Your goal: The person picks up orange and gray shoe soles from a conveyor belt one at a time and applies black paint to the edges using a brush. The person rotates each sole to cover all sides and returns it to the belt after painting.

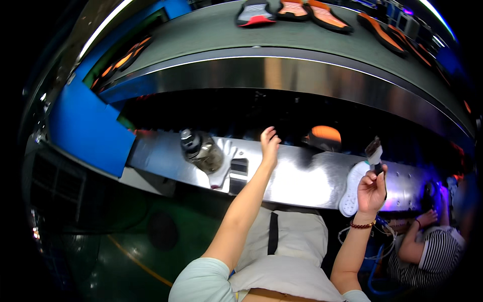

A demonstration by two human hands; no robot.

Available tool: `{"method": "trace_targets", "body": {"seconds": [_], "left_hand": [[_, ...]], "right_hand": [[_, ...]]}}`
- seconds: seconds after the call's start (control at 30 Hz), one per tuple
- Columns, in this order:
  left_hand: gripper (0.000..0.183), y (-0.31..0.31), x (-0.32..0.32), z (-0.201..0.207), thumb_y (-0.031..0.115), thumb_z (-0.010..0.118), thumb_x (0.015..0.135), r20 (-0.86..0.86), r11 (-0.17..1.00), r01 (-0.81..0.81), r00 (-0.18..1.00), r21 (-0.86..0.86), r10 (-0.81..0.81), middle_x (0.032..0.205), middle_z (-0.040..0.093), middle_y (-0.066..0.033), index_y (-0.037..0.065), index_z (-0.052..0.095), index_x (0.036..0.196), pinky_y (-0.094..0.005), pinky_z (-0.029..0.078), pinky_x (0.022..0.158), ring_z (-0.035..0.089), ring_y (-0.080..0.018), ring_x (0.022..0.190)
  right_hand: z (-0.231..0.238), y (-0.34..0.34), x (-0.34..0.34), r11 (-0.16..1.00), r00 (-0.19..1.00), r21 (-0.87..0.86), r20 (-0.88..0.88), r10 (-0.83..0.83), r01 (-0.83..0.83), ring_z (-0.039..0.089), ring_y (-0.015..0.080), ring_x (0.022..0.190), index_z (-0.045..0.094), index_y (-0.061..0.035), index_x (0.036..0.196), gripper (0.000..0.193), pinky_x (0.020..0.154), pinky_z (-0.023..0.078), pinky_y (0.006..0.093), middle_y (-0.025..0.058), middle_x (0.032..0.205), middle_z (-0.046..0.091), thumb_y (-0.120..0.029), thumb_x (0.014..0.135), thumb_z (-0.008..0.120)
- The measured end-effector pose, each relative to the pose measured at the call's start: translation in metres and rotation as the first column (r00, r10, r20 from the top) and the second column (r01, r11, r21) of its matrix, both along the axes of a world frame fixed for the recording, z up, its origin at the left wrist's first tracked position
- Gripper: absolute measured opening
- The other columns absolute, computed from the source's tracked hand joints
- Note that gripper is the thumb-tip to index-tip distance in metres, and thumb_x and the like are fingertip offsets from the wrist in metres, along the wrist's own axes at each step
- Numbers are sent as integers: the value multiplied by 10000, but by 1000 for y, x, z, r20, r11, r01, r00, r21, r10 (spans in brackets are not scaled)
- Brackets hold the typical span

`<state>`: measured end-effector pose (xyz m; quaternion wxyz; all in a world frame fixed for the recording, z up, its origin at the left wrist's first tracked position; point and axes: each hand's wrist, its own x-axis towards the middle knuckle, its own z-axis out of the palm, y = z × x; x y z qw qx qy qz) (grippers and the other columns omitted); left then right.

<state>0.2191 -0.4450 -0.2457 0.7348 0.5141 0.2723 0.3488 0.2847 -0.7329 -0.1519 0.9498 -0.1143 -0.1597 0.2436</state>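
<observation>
A: Head view: where is the brush?
B: Pinched by its handle in the right hand, above a white sole. Left hand reaches forward, fingers loose, empty. The brush looks light and stiff.

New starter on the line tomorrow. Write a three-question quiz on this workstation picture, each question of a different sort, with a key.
1. True or false: the right hand holds a brush.
2. What does the left hand reach over? A) the steel shelf B) the upper belt C) the floor
3. Fill in: beside the right hand, a white shoe ____ lies on the shelf.

Key: 1 true. 2 A; the hand is open and holds nothing. 3 sole.
</observation>
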Motion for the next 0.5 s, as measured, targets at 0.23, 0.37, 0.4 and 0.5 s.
{"method": "trace_targets", "body": {"seconds": [0.23,0.37,0.4,0.5], "left_hand": [[1091,-86,31,1,553,651,642,-436,843,388,729,-372,-528,1360,94,-216,118,-50,1355,-483,218,993,160,-365,1252],[1029,-150,47,-39,249,747,608,-726,950,276,623,-145,-292,1292,151,-242,-18,40,1306,-373,305,968,260,-342,1179],[995,-158,49,-44,204,750,601,-718,966,191,647,-173,-256,1288,163,-247,-22,74,1296,-355,315,962,260,-335,1180],[687,-146,62,-116,65,686,625,-404,914,107,873,-392,-275,1099,444,-189,-30,303,1187,-319,415,837,469,-283,980]], "right_hand": [[-43,-49,-8,982,982,-154,-133,-131,110,525,143,759,529,-73,1063,231,653,438,245,84,1084,535,-30,841,487],[-46,-49,-3,972,977,-180,-124,-176,152,527,142,765,533,-82,1058,227,664,441,251,70,1070,540,-36,838,495],[-46,-52,-4,966,977,-205,-107,-182,157,529,141,769,534,-82,1056,226,664,441,251,67,1068,541,-38,837,498],[-42,-54,-4,955,976,-250,-103,-190,159,544,124,784,521,-79,1030,234,664,443,252,77,1077,538,-16,805,530]]}}
